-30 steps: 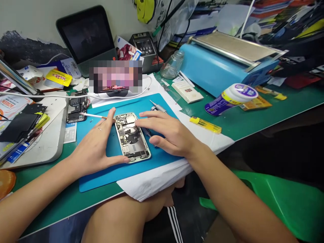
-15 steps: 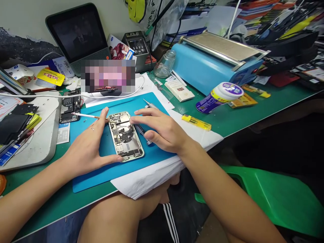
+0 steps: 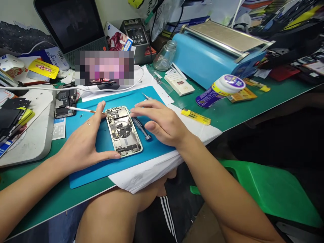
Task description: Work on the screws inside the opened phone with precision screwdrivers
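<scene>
An opened phone (image 3: 123, 130) with bare circuit boards lies on a blue work mat (image 3: 111, 162). My left hand (image 3: 84, 141) rests flat on the mat to its left, fingers spread, the thumb touching the phone's near corner and the forefinger its far corner. My right hand (image 3: 162, 123) lies open to the right of the phone, fingertips at its upper right edge. A dark screwdriver (image 3: 141, 127) lies on the mat under the right hand. A thin white stick (image 3: 78, 109) lies by the left forefinger.
A second opened phone (image 3: 64, 101) and dark parts (image 3: 12, 116) sit at the left. Behind are a tablet (image 3: 72, 25), a glass jar (image 3: 165, 55), a blue machine (image 3: 215, 50), a tipped bottle (image 3: 220, 90) and a yellow lighter (image 3: 195, 116). A green chair (image 3: 268, 192) stands right.
The camera view has shifted, so everything sits a little lower left in frame. Both hands keep their hold around the phone; the screwdriver shows more clearly beside the right hand.
</scene>
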Demonstrator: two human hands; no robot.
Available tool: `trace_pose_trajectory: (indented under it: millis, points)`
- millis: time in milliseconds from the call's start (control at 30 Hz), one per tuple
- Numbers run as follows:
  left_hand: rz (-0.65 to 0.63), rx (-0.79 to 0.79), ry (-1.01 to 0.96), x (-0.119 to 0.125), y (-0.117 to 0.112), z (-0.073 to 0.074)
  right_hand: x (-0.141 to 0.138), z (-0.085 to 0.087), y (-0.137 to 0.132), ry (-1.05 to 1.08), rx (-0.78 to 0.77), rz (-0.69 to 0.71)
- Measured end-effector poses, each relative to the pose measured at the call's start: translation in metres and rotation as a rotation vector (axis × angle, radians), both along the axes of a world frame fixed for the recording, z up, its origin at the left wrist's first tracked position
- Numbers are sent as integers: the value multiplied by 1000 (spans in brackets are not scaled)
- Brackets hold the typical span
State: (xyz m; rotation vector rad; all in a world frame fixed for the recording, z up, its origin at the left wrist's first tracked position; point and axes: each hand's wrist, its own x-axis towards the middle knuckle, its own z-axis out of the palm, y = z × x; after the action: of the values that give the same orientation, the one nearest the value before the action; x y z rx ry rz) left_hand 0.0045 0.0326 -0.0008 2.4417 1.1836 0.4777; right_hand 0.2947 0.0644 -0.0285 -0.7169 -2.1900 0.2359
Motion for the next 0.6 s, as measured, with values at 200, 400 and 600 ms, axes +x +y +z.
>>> trace_pose_trajectory:
  millis: [200, 400, 600]
  points:
    - [-4, 10, -14, -1, 0, -2, -5, 2, 0, -14, 41, -32]
    - [-12, 50, 17, -1, 0, -1, -9, 7, -3, -115, 118, -77]
    - [-27, 92, 42, -1, -2, 2, -10, 8, -3, -226, 166, -136]
